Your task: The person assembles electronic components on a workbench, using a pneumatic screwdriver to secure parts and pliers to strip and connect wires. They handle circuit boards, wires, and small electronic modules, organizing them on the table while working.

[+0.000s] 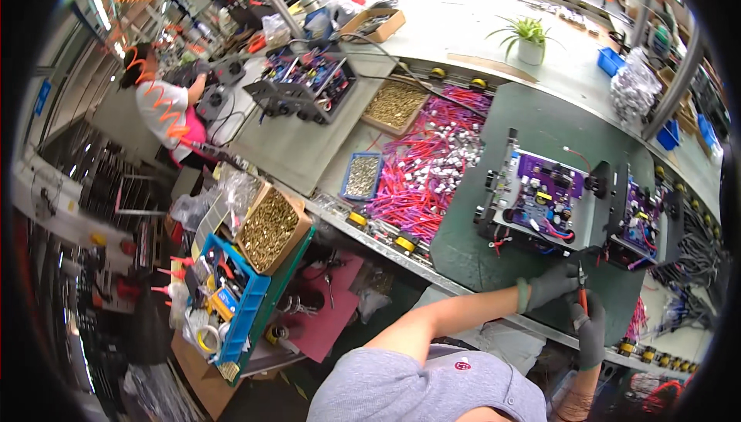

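Observation:
Both of my hands wear grey gloves and meet at the near edge of the green mat (pixel 463 256). My right hand (pixel 591 333) is closed around orange-red-handled pliers (pixel 583 295), their metal head pointing away from me. Close beside that head, my left hand (pixel 549 286) has its fingers drawn together; whatever they pinch is too small to make out. Just beyond my hands stands an open metal chassis with a purple circuit board (pixel 552 183) and red and blue wires. A second such chassis (pixel 639 217) stands to its right.
Left of the mat lie a heap of red-purple wires with white connectors (pixel 424 167), a box of brass-coloured screws (pixel 395 107) and a blue tray of small parts (pixel 362 176). Black cables (pixel 691 260) lie far right. Another person (pixel 166 109) works at the far left. A potted plant (pixel 530 50) stands behind.

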Motion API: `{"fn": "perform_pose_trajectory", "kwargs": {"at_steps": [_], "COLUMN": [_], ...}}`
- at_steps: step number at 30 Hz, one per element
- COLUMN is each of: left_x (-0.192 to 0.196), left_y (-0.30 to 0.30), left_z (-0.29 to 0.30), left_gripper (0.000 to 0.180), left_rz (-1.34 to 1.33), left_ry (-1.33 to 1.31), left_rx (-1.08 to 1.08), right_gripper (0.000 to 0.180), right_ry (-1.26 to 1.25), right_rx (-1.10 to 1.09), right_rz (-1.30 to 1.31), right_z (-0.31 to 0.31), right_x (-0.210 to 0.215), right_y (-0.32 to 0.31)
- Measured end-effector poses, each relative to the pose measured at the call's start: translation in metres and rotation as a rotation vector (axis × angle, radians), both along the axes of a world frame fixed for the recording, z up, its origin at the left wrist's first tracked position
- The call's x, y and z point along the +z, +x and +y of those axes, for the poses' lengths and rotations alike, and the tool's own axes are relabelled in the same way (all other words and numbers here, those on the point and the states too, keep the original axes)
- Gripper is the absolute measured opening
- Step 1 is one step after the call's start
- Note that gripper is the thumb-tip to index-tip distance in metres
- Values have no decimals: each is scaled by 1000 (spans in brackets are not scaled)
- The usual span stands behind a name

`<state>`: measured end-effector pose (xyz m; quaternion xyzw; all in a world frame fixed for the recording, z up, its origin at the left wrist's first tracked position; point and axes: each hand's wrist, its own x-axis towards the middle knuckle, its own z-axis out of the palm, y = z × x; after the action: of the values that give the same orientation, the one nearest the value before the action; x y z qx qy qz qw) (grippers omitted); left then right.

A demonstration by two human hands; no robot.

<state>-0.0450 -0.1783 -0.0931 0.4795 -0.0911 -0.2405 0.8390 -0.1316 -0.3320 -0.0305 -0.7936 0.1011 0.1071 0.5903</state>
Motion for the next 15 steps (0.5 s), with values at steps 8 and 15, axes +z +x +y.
{"fn": "perform_pose_trajectory", "kwargs": {"at_steps": [8, 15], "left_x": [13, 26], "left_y": [-46, -26], "left_z": [238, 403], "left_gripper": [22, 24], "left_rz": [-491, -535], "left_ry": [837, 1994], "left_rx": [103, 283], "right_gripper": [61, 52], "right_ry": [-1042, -951], "right_rx": [355, 385], "right_rz": [-487, -630], "right_z": [7, -14], "right_x": [-9, -35], "right_y": [56, 59]}}
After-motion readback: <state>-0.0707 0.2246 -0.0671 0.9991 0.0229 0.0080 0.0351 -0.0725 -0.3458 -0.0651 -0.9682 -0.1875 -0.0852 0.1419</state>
